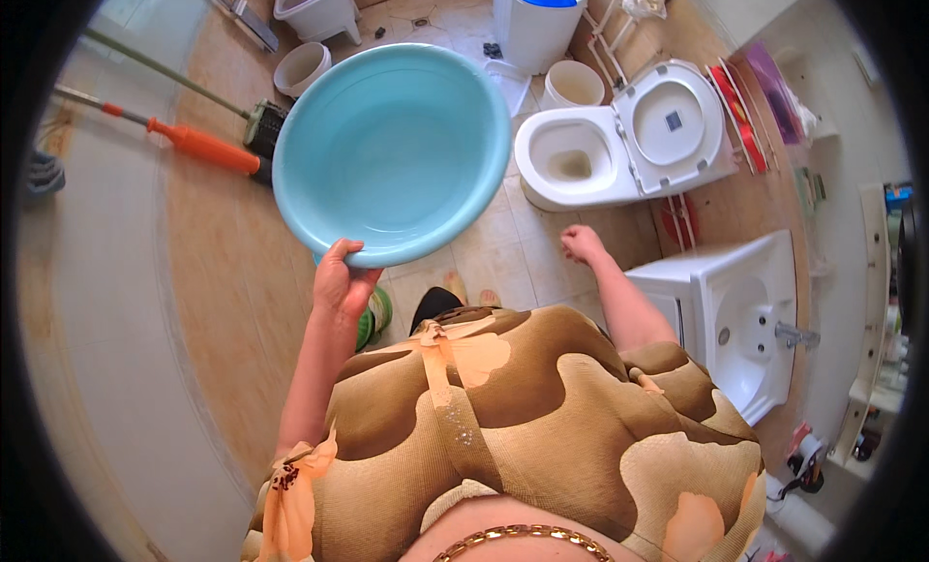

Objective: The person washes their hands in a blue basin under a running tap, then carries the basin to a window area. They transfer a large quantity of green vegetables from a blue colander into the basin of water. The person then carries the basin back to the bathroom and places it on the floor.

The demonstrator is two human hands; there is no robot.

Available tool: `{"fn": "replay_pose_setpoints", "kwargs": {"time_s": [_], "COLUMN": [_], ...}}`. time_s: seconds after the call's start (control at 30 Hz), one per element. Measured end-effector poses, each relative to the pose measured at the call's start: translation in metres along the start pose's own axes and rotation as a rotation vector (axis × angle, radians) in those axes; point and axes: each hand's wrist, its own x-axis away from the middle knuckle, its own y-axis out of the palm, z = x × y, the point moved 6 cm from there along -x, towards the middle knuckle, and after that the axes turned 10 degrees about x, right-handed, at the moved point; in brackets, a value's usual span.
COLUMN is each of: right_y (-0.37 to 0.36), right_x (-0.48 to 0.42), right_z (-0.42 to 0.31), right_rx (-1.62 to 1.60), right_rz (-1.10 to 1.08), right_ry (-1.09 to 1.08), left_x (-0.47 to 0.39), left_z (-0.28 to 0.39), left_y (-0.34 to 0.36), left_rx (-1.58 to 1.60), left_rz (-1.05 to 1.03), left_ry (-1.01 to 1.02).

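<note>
A large light-blue plastic basin (395, 148) is held up in front of me, its inside facing me. My left hand (345, 282) grips its near rim, with the thumb over the edge and the fingers underneath. My right hand (580, 244) hangs free over the tiled floor, its fingers curled in with no object visible in them. It is nearest to the white toilet (541, 195), whose lid and seat are raised. Part of the floor and the foot of the brushes lie hidden behind the basin.
On the left lean a green-handled brush (265, 123) and an orange-handled mop (207, 148). White buckets (301, 68) (573, 84) and a washing machine (538, 28) stand at the back. To the right is a washbasin (751, 330). A green container (375, 315) sits beside my feet.
</note>
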Motion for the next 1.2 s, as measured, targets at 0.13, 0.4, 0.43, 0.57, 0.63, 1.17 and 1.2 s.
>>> {"fn": "replay_pose_setpoints", "kwargs": {"time_s": [0.13,0.4,0.43,0.57,0.63,1.17,1.2], "right_y": [-0.023,-0.047,-0.049,-0.082,-0.088,-0.309,-0.316], "right_x": [-0.08,-0.167,-0.182,-0.204,-0.224,-0.471,-0.482], "right_z": [-0.101,-0.116,-0.095,-0.055,-0.046,-0.442,-0.452], "right_rx": [-0.193,-0.011,-0.094,-0.154,-0.1,-0.322,-0.302], "right_rz": [0.014,-0.048,-0.045,-0.107,-0.176,0.036,0.037], "right_ry": [-0.162,-0.061,0.017,0.336,0.422,-0.172,-0.188], "left_x": [-0.076,-0.202,-0.22,-0.274,-0.304,-0.479,-0.496], "left_z": [0.017,0.065,0.07,0.084,0.091,0.171,0.175], "left_y": [0.055,0.152,0.16,0.209,0.223,0.4,0.41], "left_rx": [0.003,-0.058,-0.075,-0.053,-0.035,-0.009,-0.036], "left_rz": [-0.023,-0.035,-0.038,-0.007,-0.009,-0.008,-0.011], "left_ry": [-0.065,-0.056,-0.071,-0.028,-0.028,0.093,0.088]}}
